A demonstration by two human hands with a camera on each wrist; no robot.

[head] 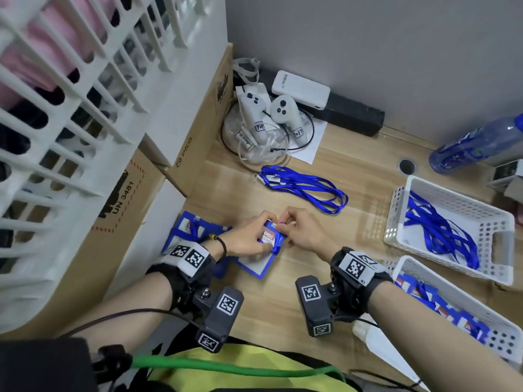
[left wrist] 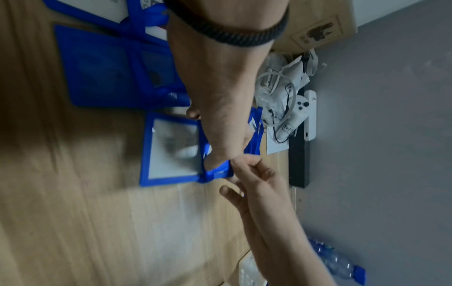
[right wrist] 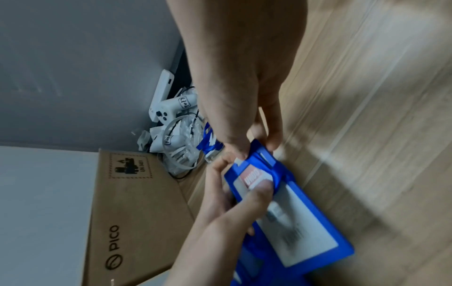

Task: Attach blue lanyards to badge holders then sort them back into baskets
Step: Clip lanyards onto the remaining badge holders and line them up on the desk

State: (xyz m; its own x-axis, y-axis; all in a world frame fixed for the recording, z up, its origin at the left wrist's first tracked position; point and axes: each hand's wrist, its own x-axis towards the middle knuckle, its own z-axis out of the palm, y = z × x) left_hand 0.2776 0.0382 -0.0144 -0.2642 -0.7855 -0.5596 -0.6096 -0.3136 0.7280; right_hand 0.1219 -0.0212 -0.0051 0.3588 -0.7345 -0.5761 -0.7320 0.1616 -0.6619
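Observation:
A blue badge holder (head: 268, 239) with a red-and-white card sits between both hands, just above the wooden table (head: 325, 244). My left hand (head: 264, 232) grips it, thumb pressing on the card (right wrist: 257, 180). My right hand (head: 283, 222) pinches a blue lanyard (right wrist: 278, 174) looped at the holder's top edge. Another badge holder (head: 254, 265) lies flat under the hands, also in the left wrist view (left wrist: 171, 151). More holders (head: 192, 230) are piled beneath my left wrist. A loose bundle of lanyards (head: 305, 188) lies further back.
At the right stand a white basket (head: 396, 205) with blue lanyards and a nearer white basket (head: 407, 264) with badge holders. Cardboard boxes (head: 195, 142) and a big white crate (head: 70, 108) wall off the left. Controllers (head: 254, 114) and a bottle (head: 481, 142) sit by the wall.

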